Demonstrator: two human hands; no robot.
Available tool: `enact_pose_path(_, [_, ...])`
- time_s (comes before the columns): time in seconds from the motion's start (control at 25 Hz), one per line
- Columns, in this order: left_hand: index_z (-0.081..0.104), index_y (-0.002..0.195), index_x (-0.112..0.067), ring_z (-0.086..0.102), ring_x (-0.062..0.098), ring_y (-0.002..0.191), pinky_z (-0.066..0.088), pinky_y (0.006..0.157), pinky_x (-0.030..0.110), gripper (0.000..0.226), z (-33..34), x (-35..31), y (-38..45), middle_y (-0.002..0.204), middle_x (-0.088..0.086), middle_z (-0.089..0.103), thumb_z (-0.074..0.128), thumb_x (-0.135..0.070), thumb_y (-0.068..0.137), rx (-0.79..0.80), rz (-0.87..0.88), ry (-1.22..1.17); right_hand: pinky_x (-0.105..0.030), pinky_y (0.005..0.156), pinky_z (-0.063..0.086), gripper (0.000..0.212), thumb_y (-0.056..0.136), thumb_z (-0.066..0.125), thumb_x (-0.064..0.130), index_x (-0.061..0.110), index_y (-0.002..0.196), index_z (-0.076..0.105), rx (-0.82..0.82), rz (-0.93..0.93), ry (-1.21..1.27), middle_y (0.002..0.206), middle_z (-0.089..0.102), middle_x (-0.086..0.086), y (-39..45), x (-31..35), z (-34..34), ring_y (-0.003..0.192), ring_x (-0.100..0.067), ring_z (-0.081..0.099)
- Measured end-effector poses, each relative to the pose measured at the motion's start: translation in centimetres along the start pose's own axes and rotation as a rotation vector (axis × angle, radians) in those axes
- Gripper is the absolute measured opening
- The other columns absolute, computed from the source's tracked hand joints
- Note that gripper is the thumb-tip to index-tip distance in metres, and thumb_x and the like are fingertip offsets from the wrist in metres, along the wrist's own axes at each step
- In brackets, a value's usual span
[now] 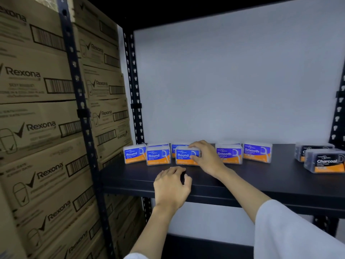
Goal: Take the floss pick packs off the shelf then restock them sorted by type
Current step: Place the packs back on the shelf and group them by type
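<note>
On the black shelf (242,182) stand floss pick packs in groups. Several blue "Round" packs sit at the left, such as one (134,153) and another (158,157). My right hand (207,156) grips the right end of the third front Round pack (183,157), fingers over its top and thumb on its face. Two blue "Smooth" packs (228,153) (257,152) stand to the right. Two black "Charcoal" packs (324,162) (308,149) sit at the far right. My left hand (171,186) hovers over the shelf's front edge, fingers loosely curled, holding nothing.
Stacked cardboard Rexona boxes (46,128) fill the neighbouring rack at the left. Black perforated uprights (135,86) frame the shelf, with a white back wall (233,81) behind. A lower shelf (205,245) lies below.
</note>
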State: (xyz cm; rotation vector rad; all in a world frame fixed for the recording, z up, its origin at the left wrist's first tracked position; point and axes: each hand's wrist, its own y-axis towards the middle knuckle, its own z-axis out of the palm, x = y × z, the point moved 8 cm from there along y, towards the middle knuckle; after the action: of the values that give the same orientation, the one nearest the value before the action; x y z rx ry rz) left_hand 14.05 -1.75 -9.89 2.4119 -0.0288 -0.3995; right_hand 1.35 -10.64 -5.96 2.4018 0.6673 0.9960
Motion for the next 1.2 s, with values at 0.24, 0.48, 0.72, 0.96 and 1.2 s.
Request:
enact_pose_path(0.24, [0.058, 0.12, -0.032, 0.052, 0.013, 0.115, 0.042, 0.088, 0.032, 0.032, -0.6, 0.2, 1.1, 0.123, -0.01, 0.058, 0.047, -0.044, 0.092, 0.107, -0.03, -0.104, -0.019, 0.094, 0.035, 0.035, 0.09, 0.063, 0.02, 0.021, 0.125, 0.059, -0.033, -0.005, 0.019, 0.128, 0.057, 0.003, -3.4, -1.0, -4.0, 0.121, -0.011, 0.048])
enact_pose_path(0.48, [0.043, 0.139, -0.028, 0.036, 0.022, 0.132, 0.032, 0.108, 0.037, 0.049, 0.1, -2.5, 6.4, 0.145, 0.001, 0.041, 0.056, -0.036, 0.092, 0.125, 0.247, -0.03, -0.027, 0.096, 0.044, 0.025, 0.089, 0.062, 0.033, 0.022, 0.111, 0.068, 0.188, 0.132, -0.027, 0.112, 0.064, 0.012, -7.9, -4.0, -5.1, 0.107, -0.006, 0.056])
enact_pose_path(0.72, [0.035, 0.143, -0.027, 0.043, 0.025, 0.122, 0.038, 0.101, 0.039, 0.055, 1.8, -1.8, 8.6, 0.141, 0.002, 0.044, 0.056, -0.026, 0.093, 0.211, 0.339, 0.201, -0.038, 0.093, 0.049, 0.02, 0.089, 0.06, 0.038, 0.027, 0.103, 0.07, 0.214, 0.14, -0.058, 0.107, 0.067, 0.011, -7.6, -4.3, -4.6, 0.102, -0.008, 0.057])
enact_pose_path(0.96, [0.035, 0.144, -0.026, 0.039, 0.025, 0.129, 0.034, 0.107, 0.039, 0.058, 1.8, -1.5, 8.6, 0.144, 0.004, 0.042, 0.058, -0.027, 0.091, 0.231, 0.329, 0.157, -0.04, 0.09, 0.05, 0.02, 0.09, 0.056, 0.04, 0.03, 0.102, 0.069, 0.204, 0.172, -0.086, 0.106, 0.066, 0.012, -8.0, -4.0, -4.8, 0.1, -0.009, 0.058])
enact_pose_path(1.2, [0.05, 0.134, -0.018, 0.041, 0.024, 0.129, 0.037, 0.104, 0.037, 0.042, -1.9, -4.2, 3.2, 0.141, 0.003, 0.046, 0.054, -0.024, 0.093, 0.06, 0.234, -0.165, -0.029, 0.083, 0.045, 0.022, 0.092, 0.055, 0.031, 0.025, 0.11, 0.066, 0.046, 0.262, -0.089, 0.111, 0.066, 0.008, -12.0, -2.7, -7.3, 0.103, -0.013, 0.059])
